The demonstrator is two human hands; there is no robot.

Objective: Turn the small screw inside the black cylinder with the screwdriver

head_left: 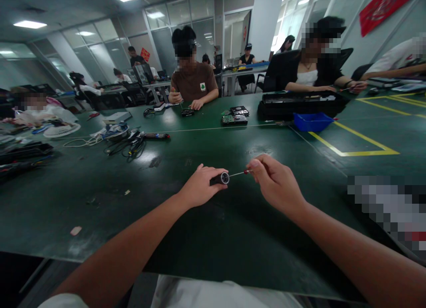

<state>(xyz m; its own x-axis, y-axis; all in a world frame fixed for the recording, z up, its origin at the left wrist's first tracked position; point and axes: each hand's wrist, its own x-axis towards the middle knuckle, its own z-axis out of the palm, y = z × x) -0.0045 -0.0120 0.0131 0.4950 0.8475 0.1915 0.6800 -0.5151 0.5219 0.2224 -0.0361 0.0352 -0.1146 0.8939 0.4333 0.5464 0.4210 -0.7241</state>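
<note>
My left hand [200,187] is closed around a short black cylinder [216,179], lying on its side with its round, silver-rimmed end [225,178] turned to the right and toward me. What kind of part it is, I cannot make out. Between finger and thumb, my right hand [276,180] grips a thin screwdriver [238,174] by its red end. The metal shaft points left, and its tip is at the rim of the cylinder's end. Whether the tip touches the inside cannot be told. Both hands are low over the green tabletop [213,237].
Opposite sits a person in a brown shirt [195,79], near opened hard drives [235,116]. A blue bin [313,121] stands before a long black case [299,104]. Tangled cables [133,144] lie at left. A blurred-out object [389,210] is at right. Scraps [76,231] dot the table.
</note>
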